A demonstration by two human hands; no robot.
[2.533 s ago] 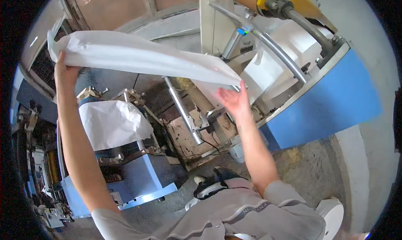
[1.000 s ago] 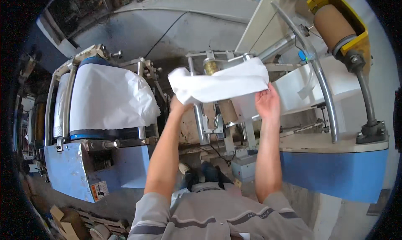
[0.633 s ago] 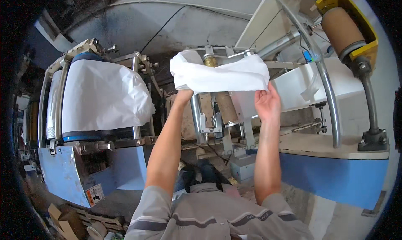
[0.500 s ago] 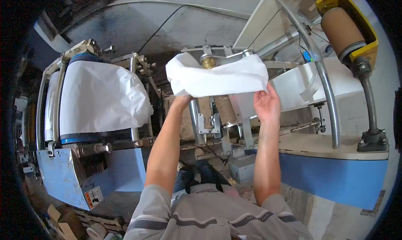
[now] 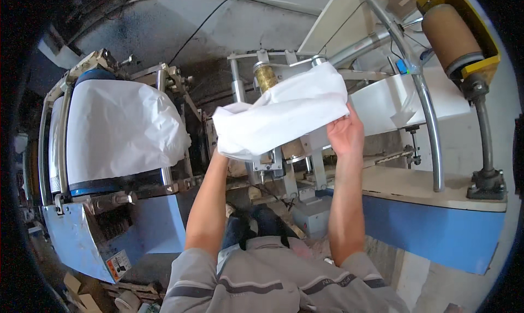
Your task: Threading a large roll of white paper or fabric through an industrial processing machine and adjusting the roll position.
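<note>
A loosely folded white sheet point(image 5: 289, 116), paper or thin film, is stretched between my two hands in front of the machine. My right hand point(image 5: 345, 134) grips its right end, palm facing up and fingertips at the lower edge. At the lower left corner my left hand point(image 5: 221, 153) holds the other end; most of its fingers are hidden behind the sheet. The sheet slants, its left end lower than its right. Behind it stand a brass-coloured roller point(image 5: 266, 77) and a metal clamp bracket point(image 5: 267, 165), both partly covered.
On the left, a crumpled white web point(image 5: 117, 130) wraps a roller unit with blue ends. To the right, a white strip point(image 5: 382, 108) runs under a bent steel tube point(image 5: 426, 122). A brown roller point(image 5: 450, 37) sits in a yellow bracket above a blue-sided bench point(image 5: 426, 225).
The sheet's left end has come down toward me with my left hand, while its right part has risen, so it now slants. More of the brass-coloured roller shows. The view has shifted slightly.
</note>
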